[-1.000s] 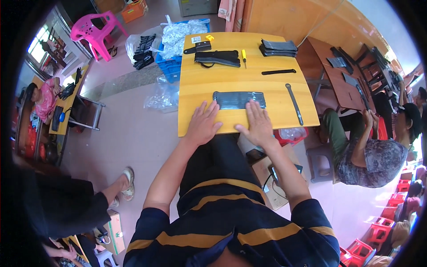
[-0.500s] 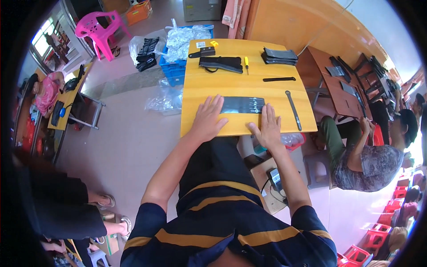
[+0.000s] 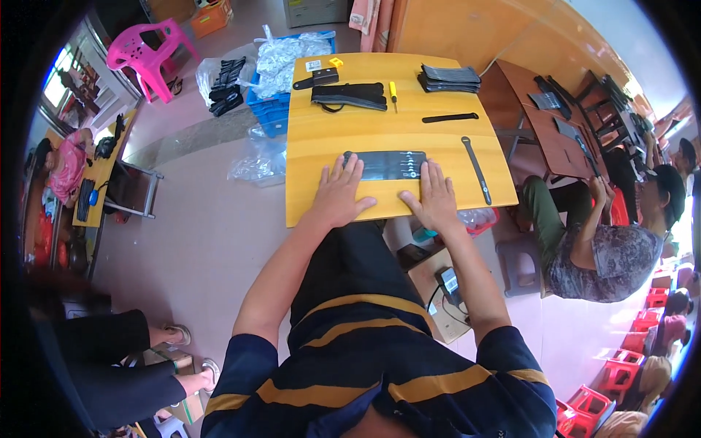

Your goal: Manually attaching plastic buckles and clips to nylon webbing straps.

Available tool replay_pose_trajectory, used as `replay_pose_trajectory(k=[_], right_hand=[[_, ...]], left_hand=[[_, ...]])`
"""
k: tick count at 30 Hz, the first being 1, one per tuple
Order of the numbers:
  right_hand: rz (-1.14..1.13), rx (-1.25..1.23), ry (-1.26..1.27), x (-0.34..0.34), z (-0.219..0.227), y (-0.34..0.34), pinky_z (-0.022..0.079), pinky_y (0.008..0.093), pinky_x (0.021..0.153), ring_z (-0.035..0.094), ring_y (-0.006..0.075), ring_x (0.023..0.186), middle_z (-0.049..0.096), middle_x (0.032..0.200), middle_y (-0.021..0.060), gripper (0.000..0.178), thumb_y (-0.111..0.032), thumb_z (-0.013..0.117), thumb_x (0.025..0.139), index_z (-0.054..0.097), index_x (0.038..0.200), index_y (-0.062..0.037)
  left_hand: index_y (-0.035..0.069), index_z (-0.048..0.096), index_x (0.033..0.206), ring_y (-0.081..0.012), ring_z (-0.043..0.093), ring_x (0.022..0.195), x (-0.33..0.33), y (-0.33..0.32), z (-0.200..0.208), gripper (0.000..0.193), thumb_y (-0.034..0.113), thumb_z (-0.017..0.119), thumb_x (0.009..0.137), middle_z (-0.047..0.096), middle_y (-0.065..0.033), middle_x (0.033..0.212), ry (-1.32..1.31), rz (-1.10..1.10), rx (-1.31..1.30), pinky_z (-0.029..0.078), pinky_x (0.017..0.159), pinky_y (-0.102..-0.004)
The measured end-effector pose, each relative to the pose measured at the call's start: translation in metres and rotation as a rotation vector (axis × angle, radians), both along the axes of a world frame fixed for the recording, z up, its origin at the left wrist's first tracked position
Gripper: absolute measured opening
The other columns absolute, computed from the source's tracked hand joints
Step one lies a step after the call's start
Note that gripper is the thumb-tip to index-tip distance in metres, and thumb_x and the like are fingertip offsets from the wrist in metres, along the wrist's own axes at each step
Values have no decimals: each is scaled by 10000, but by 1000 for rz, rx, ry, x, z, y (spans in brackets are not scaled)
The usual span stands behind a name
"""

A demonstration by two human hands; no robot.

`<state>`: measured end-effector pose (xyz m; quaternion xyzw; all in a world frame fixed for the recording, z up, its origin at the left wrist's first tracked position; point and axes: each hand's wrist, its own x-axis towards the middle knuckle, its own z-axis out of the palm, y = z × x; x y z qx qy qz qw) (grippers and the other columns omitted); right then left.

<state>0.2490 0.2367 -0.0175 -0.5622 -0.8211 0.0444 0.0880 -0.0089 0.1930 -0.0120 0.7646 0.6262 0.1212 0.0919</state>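
Note:
A flat, dark packet with white print (image 3: pixel 385 166) lies near the front of the yellow table (image 3: pixel 314 131). My left hand (image 3: pixel 338 193) rests flat at its left end, and my right hand (image 3: pixel 434 198) at its right end. Both hands have their fingers stretched out and thumbs apart, and neither grips anything. To the right of my right hand lies a long grey strap with a round end (image 3: pixel 477 169). Farther back are a short black strap (image 3: pixel 450 117), a yellow-handled screwdriver (image 3: pixel 393 95) and a black fabric piece with a loop (image 3: pixel 350 96).
Dark flat packets are stacked (image 3: pixel 449 80) at the table's far right. A black block-like piece (image 3: pixel 325 76) lies at the far left. Beside the table stands a blue crate (image 3: pixel 269 113) of clear plastic bags. A seated person (image 3: pixel 613 255) works at a brown table (image 3: pixel 544 128) on the right.
The whole view has shifted slightly, so the table sits a little farther left and higher. Both hands stay flat at the packet's ends.

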Motion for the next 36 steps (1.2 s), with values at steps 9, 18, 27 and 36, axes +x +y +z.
replay_pose_trajectory(k=[9, 18, 27, 36], right_hand=[[53, 56, 99, -36, 8, 18, 166, 543, 1269, 165, 357, 1594, 214, 1700, 229, 997, -718, 440, 977, 262, 1614, 28], [-61, -58, 11, 0, 6, 33, 139, 523, 1281, 142, 334, 1601, 197, 1712, 202, 996, -758, 359, 982, 255, 1627, -6], [-311, 447, 255, 114, 10, 40, 495, 492, 1023, 586, 406, 1212, 619, 1291, 228, 618, -341, 792, 825, 620, 1323, -17], [-469, 206, 191, 127, 19, 63, 574, 497, 830, 687, 377, 970, 691, 1021, 184, 308, -333, 764, 829, 741, 934, -44]], left_hand=[[41, 270, 1629, -369, 146, 1595, 6, 1, 2, 961, 624, 605, 941, 215, -157, 1716, 37, -9, -23, 129, 1268, -572], [27, 274, 1621, -392, 165, 1587, -1, 2, -2, 943, 599, 606, 949, 225, -172, 1710, 53, -27, 3, 147, 1260, -583], [23, 271, 1620, -428, 181, 1573, 1, 1, -6, 941, 572, 632, 946, 225, -193, 1703, 20, -21, 83, 172, 1247, -600], [15, 319, 1593, -476, 227, 1541, -3, -4, -3, 906, 502, 687, 924, 267, -248, 1667, -75, -36, 174, 219, 1225, -615]])
